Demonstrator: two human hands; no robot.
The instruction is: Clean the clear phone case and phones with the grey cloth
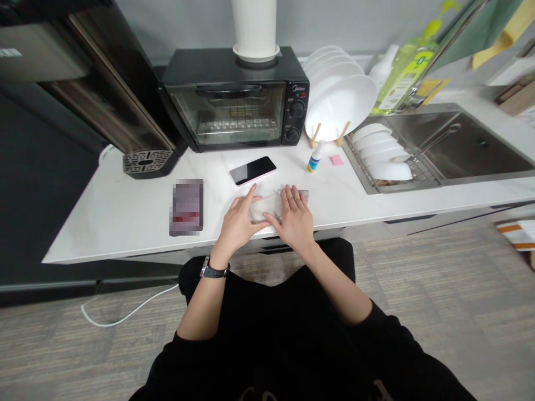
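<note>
A clear, pale, flat rectangular plastic piece (266,208) lies near the counter's front edge; its exact kind I cannot make out. My left hand (239,221) grips its left end, thumb on the near side and fingers at the far side. Over its right part lies my right hand (296,218), fingers close together on top and thumb stretched along the near side. A greyish corner shows past the right fingertips. Just beyond the hands rests a phone (253,170) with a dark screen. A small white spray bottle (315,157) with a blue and yellow label stands to the right.
A pixelated purple-grey packet (186,207) lies at left on the white counter (137,223). Behind are a drinks machine (148,161), a toaster oven (238,114) and racked plates (340,108). A pink sticky note (337,160) lies before the sink (472,139).
</note>
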